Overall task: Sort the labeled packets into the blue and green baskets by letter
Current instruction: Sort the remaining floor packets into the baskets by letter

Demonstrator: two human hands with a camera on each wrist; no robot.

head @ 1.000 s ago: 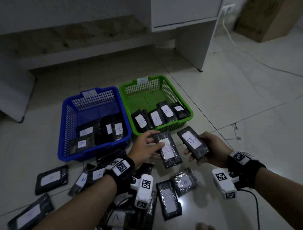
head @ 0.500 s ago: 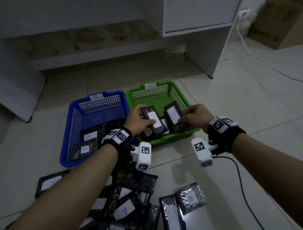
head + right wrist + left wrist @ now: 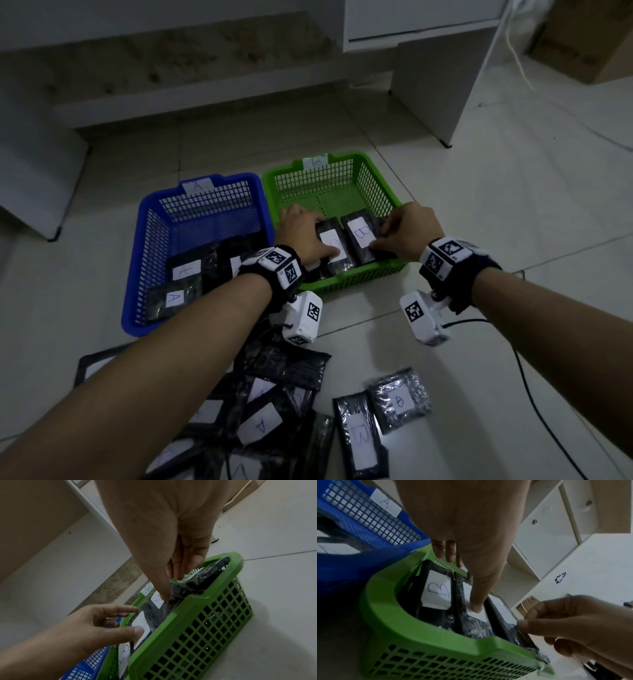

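Both hands hold B packets in green basket (image 3: 383,192): left hand (image 3: 301,233) thumb-pinches one, right hand (image 3: 407,229) pinches its crinkly film edge; light, slippery, best gripped across long edges.

Dim, murky frames; wide-angle edge distortion.

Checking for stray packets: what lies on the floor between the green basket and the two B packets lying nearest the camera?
Bare tile between the green basket and the B packets, crossed only by a grout line, as the head view shows.
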